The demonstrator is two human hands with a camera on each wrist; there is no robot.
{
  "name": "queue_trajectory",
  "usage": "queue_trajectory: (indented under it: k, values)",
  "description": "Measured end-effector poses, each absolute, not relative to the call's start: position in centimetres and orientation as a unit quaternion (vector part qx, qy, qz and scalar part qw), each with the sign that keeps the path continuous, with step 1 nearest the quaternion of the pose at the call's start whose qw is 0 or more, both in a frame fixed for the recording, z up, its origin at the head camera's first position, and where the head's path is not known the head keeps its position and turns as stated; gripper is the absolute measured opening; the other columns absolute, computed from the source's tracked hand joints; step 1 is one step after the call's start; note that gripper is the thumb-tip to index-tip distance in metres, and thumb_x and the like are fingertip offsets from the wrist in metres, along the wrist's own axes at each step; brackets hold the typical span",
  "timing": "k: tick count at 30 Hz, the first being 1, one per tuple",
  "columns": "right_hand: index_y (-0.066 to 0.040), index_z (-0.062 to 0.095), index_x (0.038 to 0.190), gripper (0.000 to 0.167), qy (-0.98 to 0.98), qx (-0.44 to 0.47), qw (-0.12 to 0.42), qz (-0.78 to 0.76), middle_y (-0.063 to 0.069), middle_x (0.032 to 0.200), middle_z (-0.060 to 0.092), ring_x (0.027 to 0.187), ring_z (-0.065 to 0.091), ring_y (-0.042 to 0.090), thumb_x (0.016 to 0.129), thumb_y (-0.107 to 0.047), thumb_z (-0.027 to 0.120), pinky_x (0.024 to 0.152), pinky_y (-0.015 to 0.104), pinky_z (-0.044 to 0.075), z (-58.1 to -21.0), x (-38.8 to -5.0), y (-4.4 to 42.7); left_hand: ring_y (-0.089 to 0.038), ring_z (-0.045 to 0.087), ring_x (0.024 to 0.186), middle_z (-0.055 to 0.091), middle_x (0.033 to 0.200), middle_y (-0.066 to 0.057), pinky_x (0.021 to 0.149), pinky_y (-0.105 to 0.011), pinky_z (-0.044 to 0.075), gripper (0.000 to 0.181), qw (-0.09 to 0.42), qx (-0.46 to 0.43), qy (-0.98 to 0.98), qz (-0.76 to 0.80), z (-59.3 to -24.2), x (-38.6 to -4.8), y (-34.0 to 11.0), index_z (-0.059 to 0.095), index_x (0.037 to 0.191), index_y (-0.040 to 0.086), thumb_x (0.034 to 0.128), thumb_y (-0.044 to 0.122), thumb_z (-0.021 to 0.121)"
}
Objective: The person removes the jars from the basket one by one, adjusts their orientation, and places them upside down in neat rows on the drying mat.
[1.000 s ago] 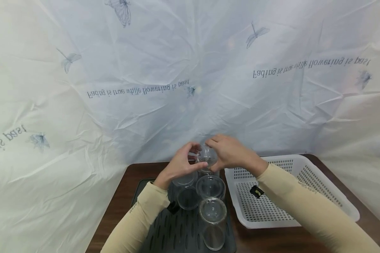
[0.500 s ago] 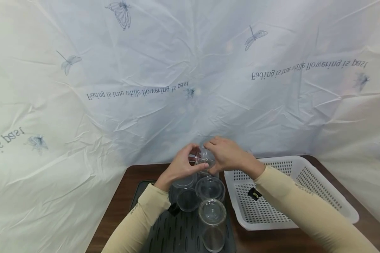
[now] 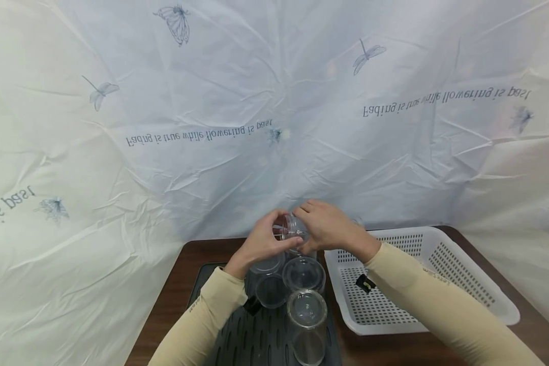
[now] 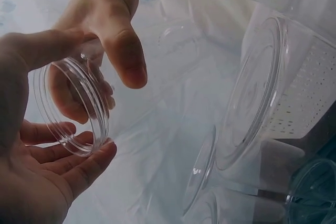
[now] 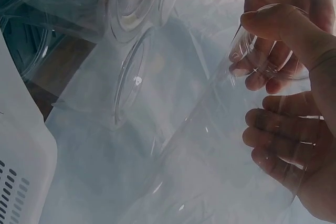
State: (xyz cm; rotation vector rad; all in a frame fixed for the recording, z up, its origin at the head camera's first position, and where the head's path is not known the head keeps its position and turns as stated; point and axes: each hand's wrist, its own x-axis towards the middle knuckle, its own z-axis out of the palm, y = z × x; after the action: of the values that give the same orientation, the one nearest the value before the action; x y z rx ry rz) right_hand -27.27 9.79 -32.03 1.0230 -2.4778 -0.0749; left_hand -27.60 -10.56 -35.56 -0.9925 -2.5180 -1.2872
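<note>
Near the back edge of the dark ridged tray (image 3: 256, 330), both hands hold up a clear container. My left hand (image 3: 263, 239) grips its ringed end (image 4: 94, 114), thumb on one side and fingers on the other. My right hand (image 3: 327, 223) curls round the clear body (image 5: 194, 145) of it. Whether the ringed end is a separate lid, I cannot tell. Below the hands, several clear containers stand on the tray, among them a tall clear jar (image 3: 307, 325) in front and a wide-rimmed one (image 3: 304, 273) behind it.
A white perforated basket (image 3: 359, 325) stands right of the tray, under the right forearm. Tray and basket sit on a dark wooden table (image 3: 169, 300). A pale printed sheet (image 3: 274, 101) hangs behind and at the sides.
My right hand has turned a little further round the clear container and shifted slightly left. The container has tilted with it; the left hand has barely moved.
</note>
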Motion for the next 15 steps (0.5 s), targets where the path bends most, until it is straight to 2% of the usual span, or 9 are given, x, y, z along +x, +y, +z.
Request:
queue_trajectory:
  k: [7,15]
  values:
    - [-0.008,0.061,0.12,0.078,-0.895,0.369,0.248,-0.029,0.007,0.108,0.066,0.101,0.061,0.025,0.064,-0.059,0.079,0.086,0.041,0.054,-32.0,-27.34,9.9,-0.021,0.065,0.106,0.062,0.12,-0.006,0.086,-0.037,0.057,0.063,0.09,-0.336,-0.836,-0.424,-35.24,-27.65,-10.43,0.053,0.136,0.01,0.0841,0.037,0.077]
    - [-0.005,0.058,0.127,0.09,-0.898,0.37,0.239,-0.019,0.01,0.114,0.065,0.107,0.061,0.027,0.064,-0.066,0.079,0.09,0.044,0.052,-31.92,-27.23,10.13,-0.023,0.066,0.106,0.062,0.12,-0.008,0.086,-0.033,0.057,0.061,0.086,-0.336,-0.826,-0.445,-35.3,-27.8,-10.57,0.054,0.135,0.009,0.0842,0.033,0.078]
